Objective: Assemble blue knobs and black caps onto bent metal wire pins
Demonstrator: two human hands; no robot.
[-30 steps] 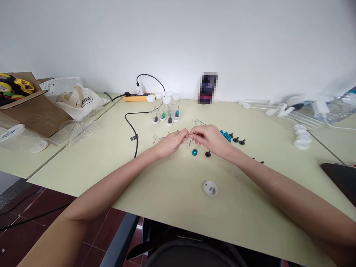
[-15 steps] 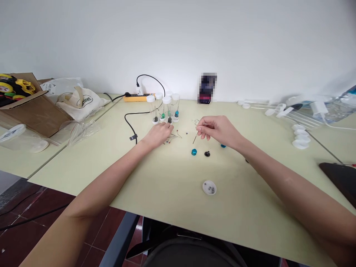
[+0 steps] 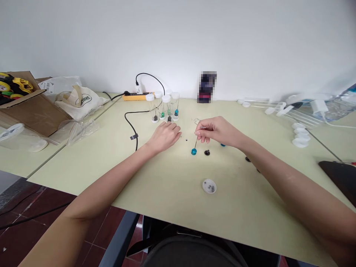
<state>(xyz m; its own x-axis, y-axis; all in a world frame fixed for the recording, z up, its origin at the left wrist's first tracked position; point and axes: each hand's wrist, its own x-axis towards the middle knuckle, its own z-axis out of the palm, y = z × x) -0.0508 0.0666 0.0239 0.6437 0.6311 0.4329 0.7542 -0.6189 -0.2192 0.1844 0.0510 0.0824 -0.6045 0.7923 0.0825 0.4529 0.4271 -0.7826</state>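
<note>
Fingers [image 3: 200, 134] of the right hand [image 3: 218, 131] are pressed together in a pinch on the top of a thin metal pin [image 3: 195, 142]; the pin's long axis runs nearly upright, tilted slightly so that its lower end points down and a little to the left, onto a small blue knob [image 3: 194, 151] sitting on the desk [image 3: 167, 178]; whether the tip is seated in the knob or only touching it cannot be told; a black knob [image 3: 207, 152] lies just beside the blue one on its right, and another speck of blue [image 3: 223, 145] shows past the right hand's edge; the left hand [image 3: 164, 135] lies palm down on the desk just left of the pin, its fingers curled loosely together over some thin wires that are mostly hidden, and whether it grips any of them cannot be told; a tiny dark bead [image 3: 186, 140] lies between the two hands; nearer the person, a small white lid [image 3: 209, 186] with dark bits in it rests alone; beyond the hands, a cluster of clear vials [image 3: 166, 108] with white caps stands upright; a black cable [image 3: 130, 126] runs from a yellow power strip [image 3: 136, 97] across the desk; far left, a cardboard box [image 3: 30, 111] and a cloth bag [image 3: 80, 102]; far right, loose white caps [image 3: 299, 135] and clear tubes [image 3: 278, 109].
</note>
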